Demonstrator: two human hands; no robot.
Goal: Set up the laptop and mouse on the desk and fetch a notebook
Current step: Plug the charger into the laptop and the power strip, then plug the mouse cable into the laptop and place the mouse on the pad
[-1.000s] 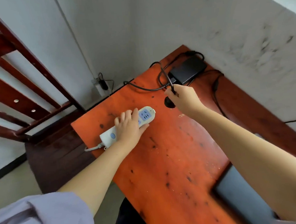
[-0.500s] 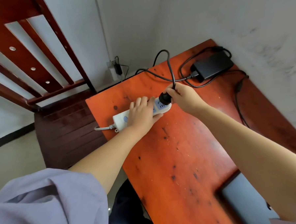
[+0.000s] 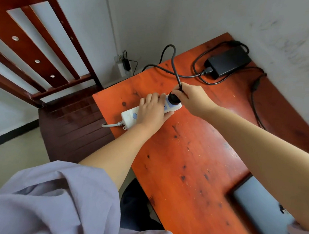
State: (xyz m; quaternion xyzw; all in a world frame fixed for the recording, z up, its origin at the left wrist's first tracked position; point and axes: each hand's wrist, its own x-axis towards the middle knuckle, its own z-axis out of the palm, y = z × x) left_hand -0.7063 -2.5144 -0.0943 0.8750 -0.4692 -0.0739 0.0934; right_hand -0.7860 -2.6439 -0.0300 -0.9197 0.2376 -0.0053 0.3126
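Note:
A white power strip (image 3: 130, 116) lies near the far left corner of the orange wooden desk (image 3: 188, 159). My left hand (image 3: 152, 110) presses down on its middle and grips it. My right hand (image 3: 194, 98) holds a black plug (image 3: 173, 97) that sits on the strip's far end. The plug's black cable (image 3: 174, 65) loops up and runs to a black power adapter (image 3: 227, 61) at the desk's back corner. A grey laptop (image 3: 262, 206), its lid closed, lies at the desk's near right, partly hidden by my right arm.
A dark wooden chair (image 3: 70, 124) with a slatted back stands left of the desk. A wall socket (image 3: 122, 65) with a charger sits low on the wall behind. A second thin cable (image 3: 255, 100) trails along the desk's right edge by the wall.
My right hand carried the plug from mid-desk onto the strip's far end. My left hand stayed on the strip. The view shifted, so the desk now sits further right.

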